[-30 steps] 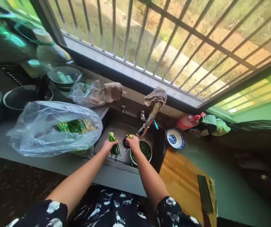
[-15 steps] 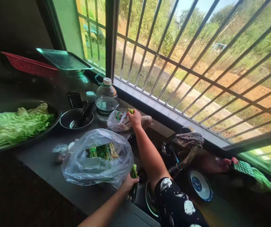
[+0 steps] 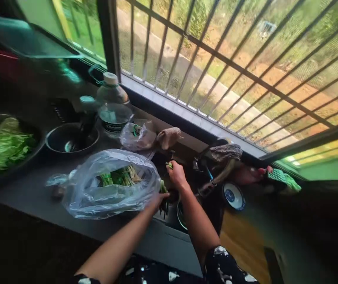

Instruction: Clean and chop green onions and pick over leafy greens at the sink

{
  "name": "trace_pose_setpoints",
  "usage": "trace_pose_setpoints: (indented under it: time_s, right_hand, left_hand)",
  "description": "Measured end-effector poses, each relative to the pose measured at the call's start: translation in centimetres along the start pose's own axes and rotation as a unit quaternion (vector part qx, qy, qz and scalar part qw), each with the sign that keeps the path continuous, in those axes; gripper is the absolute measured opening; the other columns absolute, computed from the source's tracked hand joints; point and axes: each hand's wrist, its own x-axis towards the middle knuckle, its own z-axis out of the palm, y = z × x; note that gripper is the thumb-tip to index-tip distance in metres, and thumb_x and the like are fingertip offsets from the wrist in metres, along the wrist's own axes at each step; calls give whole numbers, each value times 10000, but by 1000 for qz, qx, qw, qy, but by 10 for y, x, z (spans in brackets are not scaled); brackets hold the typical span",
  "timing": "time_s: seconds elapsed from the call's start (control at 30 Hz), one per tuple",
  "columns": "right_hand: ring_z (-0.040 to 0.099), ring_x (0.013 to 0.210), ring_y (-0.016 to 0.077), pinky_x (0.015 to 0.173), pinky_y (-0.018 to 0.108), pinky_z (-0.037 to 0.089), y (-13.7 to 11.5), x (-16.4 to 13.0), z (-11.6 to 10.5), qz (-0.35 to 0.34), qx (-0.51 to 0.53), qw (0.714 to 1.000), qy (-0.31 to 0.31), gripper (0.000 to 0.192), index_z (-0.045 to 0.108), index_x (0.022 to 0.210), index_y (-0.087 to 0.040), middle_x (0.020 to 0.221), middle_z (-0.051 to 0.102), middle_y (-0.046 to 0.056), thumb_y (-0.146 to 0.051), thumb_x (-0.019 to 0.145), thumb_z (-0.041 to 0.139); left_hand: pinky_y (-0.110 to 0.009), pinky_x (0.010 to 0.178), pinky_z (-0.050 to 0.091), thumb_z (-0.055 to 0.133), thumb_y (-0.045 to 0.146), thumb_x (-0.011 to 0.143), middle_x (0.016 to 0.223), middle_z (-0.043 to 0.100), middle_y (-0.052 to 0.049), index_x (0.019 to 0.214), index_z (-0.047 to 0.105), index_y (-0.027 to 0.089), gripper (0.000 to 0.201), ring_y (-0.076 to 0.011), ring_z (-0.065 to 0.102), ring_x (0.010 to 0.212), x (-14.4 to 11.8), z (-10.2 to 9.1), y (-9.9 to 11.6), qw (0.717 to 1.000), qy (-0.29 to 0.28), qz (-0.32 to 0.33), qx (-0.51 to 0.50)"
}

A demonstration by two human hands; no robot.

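My left hand (image 3: 157, 199) is closed around a bunch of thin green stalks (image 3: 164, 208) at the right side of a clear plastic bag (image 3: 89, 207). Inside that open bag lie several tied bundles of green stalks (image 3: 121, 176) with pale ends. Just beyond and to the right, my right hand (image 3: 177, 174) is closed on a few short green stalk pieces (image 3: 169, 165). It hangs over the dark sink area, near the rim of a round vessel (image 3: 180, 216) partly hidden by my right forearm.
Left of the bag are a dark pot (image 3: 51, 144) and a large basin with leafy cabbage (image 3: 6, 150). A water jug (image 3: 114, 104), a small plastic bag (image 3: 138, 134) and a brownish lump (image 3: 169, 137) line the window side. A blue-white bowl (image 3: 234, 196) sits at right.
My right hand has come back from beside the small plastic bag, nearer to my left hand, still holding green stalk pieces. My left hand keeps its bunch. The view has shifted right and down.
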Motion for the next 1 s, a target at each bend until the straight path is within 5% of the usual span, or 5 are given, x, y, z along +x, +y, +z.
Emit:
trace_pose_setpoints:
  time_s: [0.1,0.23,0.33,0.57,1.0]
  right_hand:
    - [440,528,119,536,233,315,61,-49,-8,153,131,979,27,92,580,714,-200,559,535,-23,-282,712,622]
    - [398,453,92,463,235,299,107,-87,-18,287,357,888,27,198,596,710,-173,582,569,-14,-323,616,684]
    - [455,475,103,464,241,310,124,-99,-31,297,436,849,40,256,631,702,-149,584,585,-2,-276,513,748]
    - [457,472,83,432,211,251,159,-116,-67,298,448,842,41,251,622,687,-143,581,597,-15,-309,525,716]
    - [642,621,156,690,302,496,182,-124,-76,285,550,777,-114,224,604,842,-146,649,670,6,-229,666,717]
  left_hand:
    - [-362,822,473,817,329,438,834,689,-79,917,598,190,545,-301,639,937,11,15,-2,1000,21,8,-3]
    - [-342,777,494,863,322,366,783,694,-47,916,601,168,628,-265,665,835,21,44,-7,1000,-8,9,7]
    - [-328,746,496,881,291,329,764,697,-36,922,608,161,665,-251,666,789,22,70,-9,999,-43,11,22]
    - [-349,748,496,860,300,391,803,709,-57,896,628,143,578,-244,664,769,8,107,-11,990,-131,-27,43]
    - [-283,657,462,814,260,403,676,672,-9,821,616,142,477,-177,622,641,-5,106,-25,996,-9,-16,88]
